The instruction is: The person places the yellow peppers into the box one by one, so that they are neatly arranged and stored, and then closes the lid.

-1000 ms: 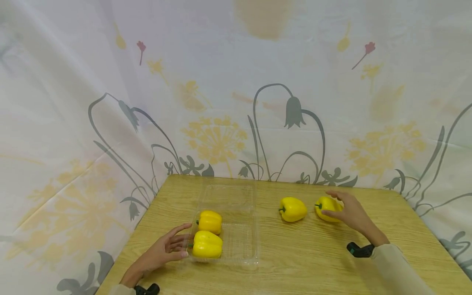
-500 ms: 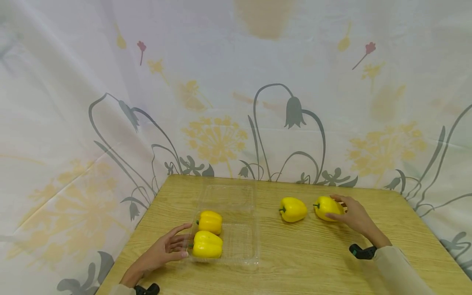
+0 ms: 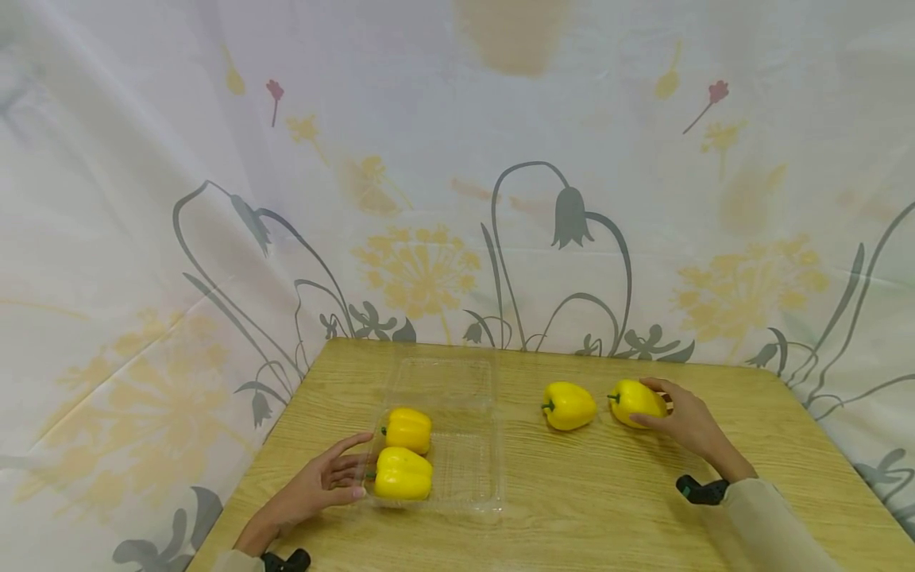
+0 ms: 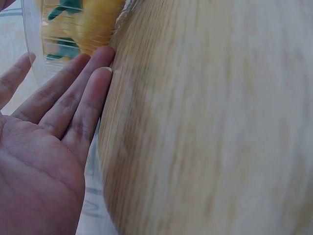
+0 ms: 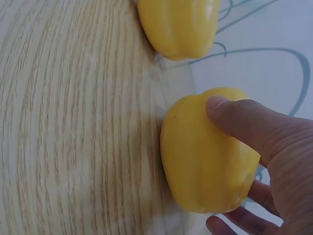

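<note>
My right hand point(image 3: 688, 419) grips a yellow bell pepper point(image 3: 633, 402) at the right of the table. In the right wrist view its thumb presses the side of that pepper point(image 5: 205, 161), while the other fingers reach round behind, partly hidden. Two more yellow bell peppers, a rear one point(image 3: 409, 430) and a front one point(image 3: 403, 474), lie in the left half of a clear plastic clamshell box point(image 3: 498, 477). With fingers extended, my left hand point(image 3: 314, 486) rests against the box's left side. Seen from the left wrist, its fingertips meet the clear ribbed wall point(image 4: 54, 34).
Another yellow bell pepper point(image 3: 569, 406) lies on the wooden table point(image 3: 572, 508) just left of the gripped one. The box's open lid point(image 3: 443, 381) lies back behind its base. A flower-printed cloth point(image 3: 429, 159) hangs behind the table.
My right hand's fingers have closed onto the bell pepper, which has shifted very slightly left. The left hand, the box and the other peppers have stayed put.
</note>
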Demonstrator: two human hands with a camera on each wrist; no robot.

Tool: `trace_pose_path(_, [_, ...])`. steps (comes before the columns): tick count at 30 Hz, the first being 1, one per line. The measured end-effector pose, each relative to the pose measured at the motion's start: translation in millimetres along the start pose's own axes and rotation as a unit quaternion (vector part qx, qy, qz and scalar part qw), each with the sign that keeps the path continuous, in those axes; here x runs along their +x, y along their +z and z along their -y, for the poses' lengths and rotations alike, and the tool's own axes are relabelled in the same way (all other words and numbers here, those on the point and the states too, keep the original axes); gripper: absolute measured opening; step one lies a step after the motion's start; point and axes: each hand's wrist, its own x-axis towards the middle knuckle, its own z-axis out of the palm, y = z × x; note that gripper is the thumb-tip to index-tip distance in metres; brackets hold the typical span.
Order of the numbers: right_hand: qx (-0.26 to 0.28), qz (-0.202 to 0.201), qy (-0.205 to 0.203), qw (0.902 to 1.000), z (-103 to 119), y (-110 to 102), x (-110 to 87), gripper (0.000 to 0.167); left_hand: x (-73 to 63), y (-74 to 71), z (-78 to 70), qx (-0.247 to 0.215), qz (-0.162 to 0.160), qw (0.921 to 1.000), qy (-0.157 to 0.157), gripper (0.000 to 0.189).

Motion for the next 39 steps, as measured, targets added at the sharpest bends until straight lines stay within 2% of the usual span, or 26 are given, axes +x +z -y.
trace_pose_path(12, [0.005, -0.028, 0.004, 0.9996, 3, -1, -1.7, 0.074, 0.1, -1.0, 1.9, -0.004, 0.007, 1.0, -0.003, 0.075])
trace_pose_path(30, [0.013, -0.033, -0.001, 0.9994, 14, -7, -0.8, 0.073, -0.2, 0.1, 0.1, -0.005, 0.006, 0.9999, -0.008, 0.076])
trace_pose_path(39, [0.019, -0.041, -0.025, 0.9986, 25, -11, 0.9, 0.072, 0.1, 0.0, 0.3, -0.005, 0.006, 0.9999, -0.009, 0.075])
